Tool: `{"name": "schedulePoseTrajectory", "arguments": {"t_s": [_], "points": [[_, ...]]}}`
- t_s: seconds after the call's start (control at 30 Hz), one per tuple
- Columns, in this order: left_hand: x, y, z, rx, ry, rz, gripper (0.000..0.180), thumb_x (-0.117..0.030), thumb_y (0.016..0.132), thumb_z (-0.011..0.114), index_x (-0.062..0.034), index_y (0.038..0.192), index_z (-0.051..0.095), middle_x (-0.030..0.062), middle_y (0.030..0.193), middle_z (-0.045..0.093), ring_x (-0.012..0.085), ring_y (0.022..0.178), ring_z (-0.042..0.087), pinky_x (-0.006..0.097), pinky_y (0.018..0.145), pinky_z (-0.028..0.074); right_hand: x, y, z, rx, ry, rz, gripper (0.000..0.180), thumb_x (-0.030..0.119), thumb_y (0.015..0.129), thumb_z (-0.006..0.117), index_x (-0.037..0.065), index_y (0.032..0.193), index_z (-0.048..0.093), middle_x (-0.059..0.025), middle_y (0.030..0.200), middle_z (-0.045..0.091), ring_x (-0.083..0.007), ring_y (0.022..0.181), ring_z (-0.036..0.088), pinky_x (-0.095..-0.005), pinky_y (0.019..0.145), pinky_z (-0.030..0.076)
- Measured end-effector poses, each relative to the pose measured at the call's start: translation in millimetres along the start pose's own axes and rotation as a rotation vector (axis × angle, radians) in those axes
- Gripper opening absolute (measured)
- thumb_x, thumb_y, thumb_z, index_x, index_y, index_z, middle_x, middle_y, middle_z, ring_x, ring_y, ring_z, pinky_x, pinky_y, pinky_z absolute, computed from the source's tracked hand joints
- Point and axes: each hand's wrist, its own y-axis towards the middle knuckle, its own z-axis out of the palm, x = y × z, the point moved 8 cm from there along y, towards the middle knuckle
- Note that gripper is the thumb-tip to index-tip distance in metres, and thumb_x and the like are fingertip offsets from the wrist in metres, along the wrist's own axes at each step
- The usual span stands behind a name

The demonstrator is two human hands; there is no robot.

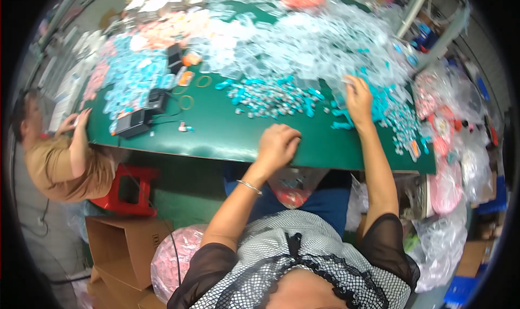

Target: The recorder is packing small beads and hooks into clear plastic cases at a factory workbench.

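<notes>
Hands differ: your left hand (277, 144) rests closed at the tabletop (216, 130) edge; your right hand (358, 96) lies open on teal pieces (390, 111).

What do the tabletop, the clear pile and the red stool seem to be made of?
Tabletop: probably a smooth green mat or laminate, with a dull, even sheen.
Clear pile: likely thin transparent plastic; it glints and shows what lies beneath.
Red stool: looks like moulded plastic, with a glossy, uniform colour, though painted metal is possible.

Single head view, steeply down onto green table (227, 138), close
</notes>
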Motion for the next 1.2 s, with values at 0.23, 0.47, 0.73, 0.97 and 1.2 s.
{"name": "schedulePoseTrajectory", "arguments": {"t_s": [0.23, 0.47, 0.73, 0.97, 1.2], "points": [[-1, -7, 2, -0.004, -0.005, -0.045, 0.007, -0.012, 0.08, 0.069, -0.0095, 0.087, 0.07, 0.0056, 0.084, 0.064, 0.0281, 0.084, 0.06, 0.041, 0.077, 0.047, 48, -42, 10, 0.691, 0.366, 0.318, 0.019, 0.003, 0.088, 0.058, 0.003, 0.105, 0.065, -0.0087, 0.085, 0.066, -0.0146, 0.079, 0.063, -0.0286, 0.074, 0.05], [2, 3, -1, 0.007, 0.025, -0.034, 0.009, -0.011, 0.081, 0.069, -0.0085, 0.089, 0.071, 0.0068, 0.085, 0.065, 0.0287, 0.081, 0.06, 0.04, 0.075, 0.049, 78, -54, 30, 0.693, 0.054, -0.055, 0.016, 0.008, 0.083, 0.067, 0.006, 0.099, 0.067, -0.0114, 0.093, 0.065, -0.0332, 0.09, 0.061, -0.0424, 0.085, 0.049], [-1, -7, 1, -0.007, 0.031, -0.008, 0.008, -0.013, 0.08, 0.068, -0.0111, 0.088, 0.07, 0.0059, 0.082, 0.062, 0.0286, 0.081, 0.059, 0.041, 0.073, 0.046, 91, -73, 8, 0.408, -0.028, -0.209, 0.018, 0.002, 0.076, 0.068, 0.006, 0.093, 0.065, -0.0099, 0.089, 0.061, -0.0293, 0.086, 0.059, -0.0404, 0.074, 0.044], [-3, -8, 9, 0.007, 0.032, -0.005, 0.007, -0.013, 0.08, 0.069, -0.0116, 0.087, 0.07, 0.0057, 0.084, 0.063, 0.0277, 0.083, 0.059, 0.041, 0.072, 0.046, 82, -89, 4, 0.37, -0.044, -0.154, 0.017, 0.0, 0.074, 0.068, 0.006, 0.09, 0.066, -0.0089, 0.086, 0.063, -0.0289, 0.083, 0.059, -0.0406, 0.072, 0.044], [13, 14, -9, -0.046, 0.028, -0.101, 0.009, -0.005, 0.081, 0.069, -0.0045, 0.09, 0.069, 0.0118, 0.082, 0.065, 0.0297, 0.073, 0.064, 0.039, 0.065, 0.052, 76, -70, -11, 0.175, 0.017, -0.093, 0.013, 0.001, 0.079, 0.068, 0.006, 0.091, 0.068, -0.0081, 0.086, 0.065, -0.0281, 0.082, 0.061, -0.0389, 0.075, 0.045]]}}
